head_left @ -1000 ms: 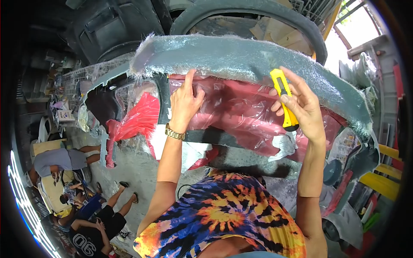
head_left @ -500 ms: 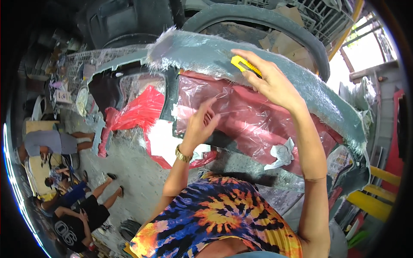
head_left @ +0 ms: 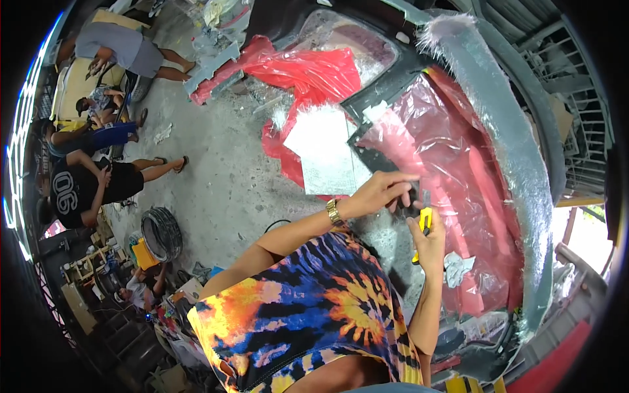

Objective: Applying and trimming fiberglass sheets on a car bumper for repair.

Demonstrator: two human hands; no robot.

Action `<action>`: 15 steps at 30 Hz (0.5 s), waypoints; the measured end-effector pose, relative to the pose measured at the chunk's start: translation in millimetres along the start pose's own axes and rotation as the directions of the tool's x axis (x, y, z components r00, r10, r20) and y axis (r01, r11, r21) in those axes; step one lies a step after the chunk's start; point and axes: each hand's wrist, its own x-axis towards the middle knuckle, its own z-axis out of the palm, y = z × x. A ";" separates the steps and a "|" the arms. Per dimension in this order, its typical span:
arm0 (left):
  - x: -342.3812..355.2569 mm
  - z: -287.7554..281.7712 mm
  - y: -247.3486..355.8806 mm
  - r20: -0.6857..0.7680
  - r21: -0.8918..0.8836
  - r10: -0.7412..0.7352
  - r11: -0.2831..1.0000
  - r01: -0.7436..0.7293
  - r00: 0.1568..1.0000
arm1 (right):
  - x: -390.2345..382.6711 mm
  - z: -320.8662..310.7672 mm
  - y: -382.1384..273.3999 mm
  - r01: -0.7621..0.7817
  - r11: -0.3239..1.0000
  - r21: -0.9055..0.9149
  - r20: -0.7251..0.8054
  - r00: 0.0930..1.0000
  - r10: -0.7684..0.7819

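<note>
My right hand (head_left: 429,243) is closed around a yellow utility knife (head_left: 426,221), its blade end pointing away from me toward my left fingers. Close by, my left hand (head_left: 383,191), with a gold watch (head_left: 334,213) on the wrist, has its index finger stretched out and the other fingers loosely bent. It appears to hold nothing. Both hands are in front of the near edge of a large part covered with clear and red plastic sheeting (head_left: 452,173). Along its far side runs a grey-green curved panel (head_left: 514,150) with frayed, hairy fibre edges.
A crumpled pale scrap (head_left: 457,268) rests on the sheeting. White sheets (head_left: 322,154) and bunched red plastic (head_left: 314,71) are left of the part. Several people are at the far left, including one in a black shirt (head_left: 69,190). Coiled black hose-like rings (head_left: 162,234) are on the floor.
The view has turned left. My right hand has brought the knife from the fibre panel's edge back toward me. My left hand has moved off the plastic sheeting to beside the knife.
</note>
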 end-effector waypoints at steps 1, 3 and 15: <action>-4.1 0.1 -1.0 0.014 -0.030 0.005 1.000 -0.004 1.000 | -5.9 3.6 3.8 0.013 0.998 -0.053 -0.036 0.999 -0.015; -16.1 -1.1 -7.2 -0.012 0.011 0.122 0.993 -0.121 0.993 | -14.9 9.3 4.1 -0.081 0.984 -0.161 -0.093 0.993 0.067; -156.1 -18.8 -104.0 -0.145 0.311 0.122 0.948 -0.071 0.982 | -68.7 81.2 125.1 0.222 0.935 -0.276 -0.008 0.972 -0.233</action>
